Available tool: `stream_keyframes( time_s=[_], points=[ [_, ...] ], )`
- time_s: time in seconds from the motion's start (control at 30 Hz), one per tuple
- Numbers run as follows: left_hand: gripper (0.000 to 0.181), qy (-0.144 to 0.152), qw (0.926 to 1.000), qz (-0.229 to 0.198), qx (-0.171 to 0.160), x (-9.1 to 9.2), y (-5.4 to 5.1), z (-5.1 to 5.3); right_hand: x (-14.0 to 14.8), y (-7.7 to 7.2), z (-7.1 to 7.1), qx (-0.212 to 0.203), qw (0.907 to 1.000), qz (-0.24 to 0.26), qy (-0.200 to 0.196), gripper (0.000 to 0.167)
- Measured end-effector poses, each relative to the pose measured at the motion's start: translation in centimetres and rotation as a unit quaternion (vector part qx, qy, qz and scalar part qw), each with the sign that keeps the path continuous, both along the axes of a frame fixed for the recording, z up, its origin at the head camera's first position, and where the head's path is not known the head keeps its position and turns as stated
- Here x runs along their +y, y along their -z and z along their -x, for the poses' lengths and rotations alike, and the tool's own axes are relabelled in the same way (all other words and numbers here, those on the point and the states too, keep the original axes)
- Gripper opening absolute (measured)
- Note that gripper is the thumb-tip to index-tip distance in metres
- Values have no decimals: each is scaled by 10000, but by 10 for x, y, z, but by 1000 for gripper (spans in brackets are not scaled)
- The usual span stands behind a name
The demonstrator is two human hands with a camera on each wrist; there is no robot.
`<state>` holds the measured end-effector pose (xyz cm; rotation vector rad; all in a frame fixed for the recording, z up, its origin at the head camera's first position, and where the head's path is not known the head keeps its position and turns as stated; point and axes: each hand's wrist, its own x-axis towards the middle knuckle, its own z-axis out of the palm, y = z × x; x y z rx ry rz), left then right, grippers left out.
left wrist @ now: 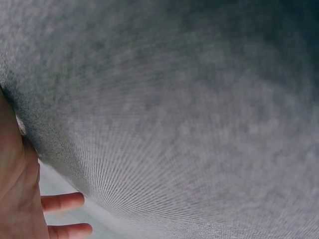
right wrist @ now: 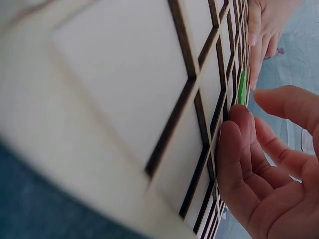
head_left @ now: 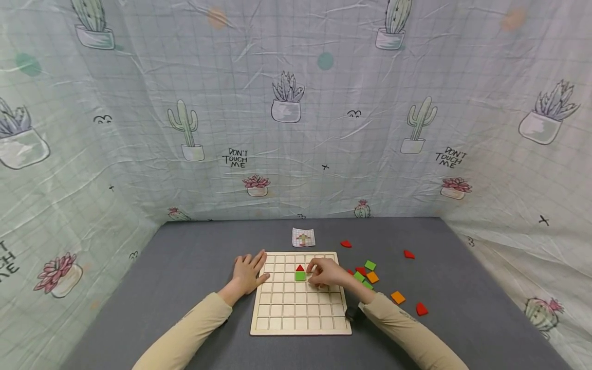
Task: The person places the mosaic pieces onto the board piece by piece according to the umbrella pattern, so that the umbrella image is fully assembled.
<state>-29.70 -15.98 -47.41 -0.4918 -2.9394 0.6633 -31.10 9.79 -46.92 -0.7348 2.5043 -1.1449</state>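
Observation:
A pale wooden grid board (head_left: 289, 310) lies on the grey table. In one of its upper cells is a green square (head_left: 300, 276), with a red triangle (head_left: 300, 267) directly above it. My left hand (head_left: 246, 273) rests with spread fingers on the board's left edge; in the left wrist view part of that hand (left wrist: 22, 189) shows. Just right of the green square, my right hand (head_left: 327, 272) touches the board with bent fingers. In the right wrist view a gap separates the thumb from the fingertips of this hand (right wrist: 279, 164), and no piece shows between them.
Right of the board lie loose green, orange (head_left: 398, 297) and red (head_left: 421, 309) pieces, several of them grouped near my right forearm. A small card with a coloured pattern (head_left: 303, 237) lies behind the board. Patterned cloth (head_left: 305, 139) hangs around the table's back and sides.

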Motion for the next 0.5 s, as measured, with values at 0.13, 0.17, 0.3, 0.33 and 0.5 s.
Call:
stream_keyframes(
  time_s=[0.13,0.17,0.3,0.33,0.5],
  points=[
    [63,4,10000,-9,-23,0,1,0,7,-4,-4,-17,10000,39,-66,17],
    [63,12,10000,-14,-38,0,1,0,8,-5,-4,-15,10000,53,-79,17],
    [63,38,10000,-13,-21,0,1,0,13,-6,-6,-16,9998,154,-122,17],
    [63,39,10000,-22,-17,0,1,0,14,-6,-7,6,9997,198,-143,18],
    [63,61,10000,-58,-14,1,0,-1,21,-9,-10,203,9992,280,-176,17]
  ],
)
